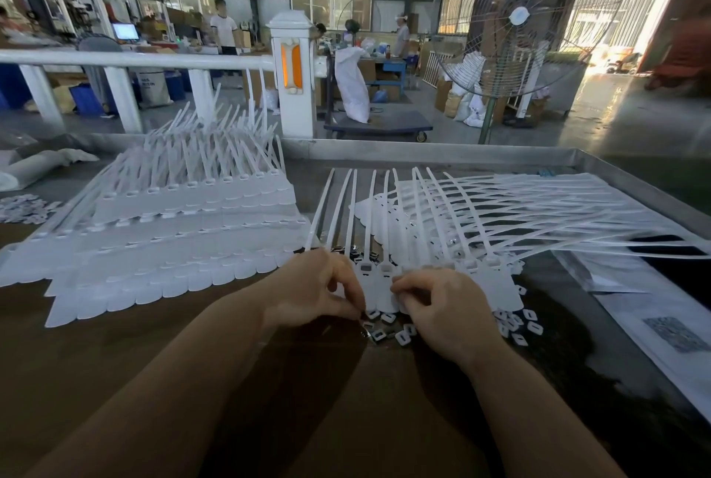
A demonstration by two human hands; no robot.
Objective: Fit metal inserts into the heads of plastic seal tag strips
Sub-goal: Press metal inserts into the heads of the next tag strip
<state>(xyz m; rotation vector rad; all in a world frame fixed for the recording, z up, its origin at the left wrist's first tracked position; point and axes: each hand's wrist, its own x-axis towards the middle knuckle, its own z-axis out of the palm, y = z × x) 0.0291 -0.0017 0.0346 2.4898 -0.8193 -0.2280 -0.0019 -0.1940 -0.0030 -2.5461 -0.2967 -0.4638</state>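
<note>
A row of white plastic seal tag strips (375,281) lies in front of me, heads near my hands and tails pointing away. My left hand (315,289) has its fingers curled and pinches a small metal insert (364,317) at the lower edge of the tags. My right hand (442,308) is curled too, with its fingertips on the flat tag of a strip; what it holds is hidden. Loose inserts (388,331) are scattered on the brown table (192,354) between and beside my hands.
A large stacked pile of strips (184,231) fills the left of the table. Another fanned pile (500,215) spreads to the right. A metal tray rim (442,156) runs behind. More loose pieces (27,208) lie far left. A white railing (134,61) and fan (515,15) stand beyond.
</note>
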